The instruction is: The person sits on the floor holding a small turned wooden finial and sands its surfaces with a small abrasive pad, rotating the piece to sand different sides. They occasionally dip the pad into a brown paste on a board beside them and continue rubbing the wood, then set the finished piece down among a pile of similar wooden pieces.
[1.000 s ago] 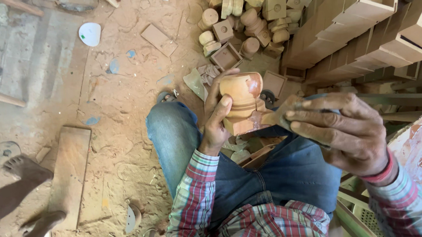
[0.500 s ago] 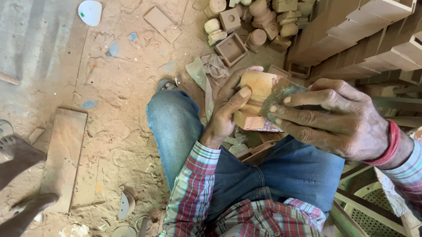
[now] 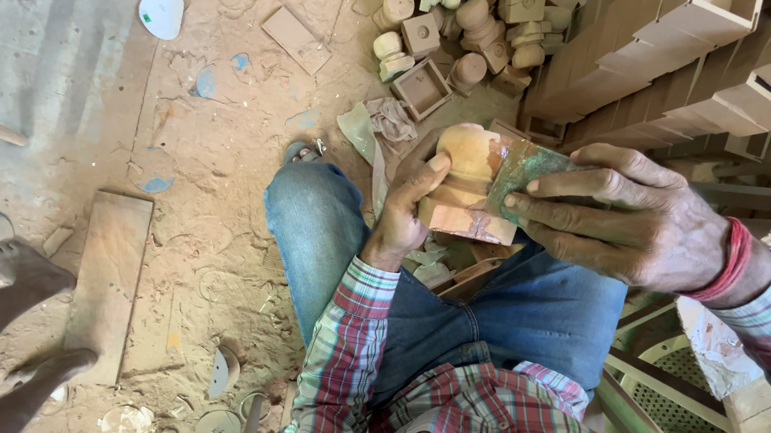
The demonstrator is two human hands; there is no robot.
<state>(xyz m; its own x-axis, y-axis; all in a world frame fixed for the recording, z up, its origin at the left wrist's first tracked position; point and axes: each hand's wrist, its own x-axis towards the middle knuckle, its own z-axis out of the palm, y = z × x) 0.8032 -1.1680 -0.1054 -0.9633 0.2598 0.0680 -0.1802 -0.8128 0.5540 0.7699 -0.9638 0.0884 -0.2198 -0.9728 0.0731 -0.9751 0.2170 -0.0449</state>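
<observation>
Fingers of the left hand (image 3: 403, 211) are curled around a turned wooden piece (image 3: 465, 188), gripping it from the left with the thumb on its rounded top, above the person's lap. The right hand (image 3: 625, 218) presses a worn greenish sheet of sandpaper (image 3: 522, 171) flat against the piece's right side, its fingers stretched over the sheet and clamping it there. That hand and the sheet hide the piece's right face; its square base shows below, with a reddish stain. Beyond the knee lies a heap of turned wooden pieces (image 3: 480, 20), more than a dozen, overlapping so an exact count is not possible, and partly cut off by the top edge. To the right, stacked wooden box frames (image 3: 707, 31) run out of view. One flat board (image 3: 105, 281) lies on the sawdust-covered floor (image 3: 219, 165), and two bare feet (image 3: 23, 269) of another person show at the left edge, legs cut off. A crumpled cloth (image 3: 388, 121) lies by the knee.
</observation>
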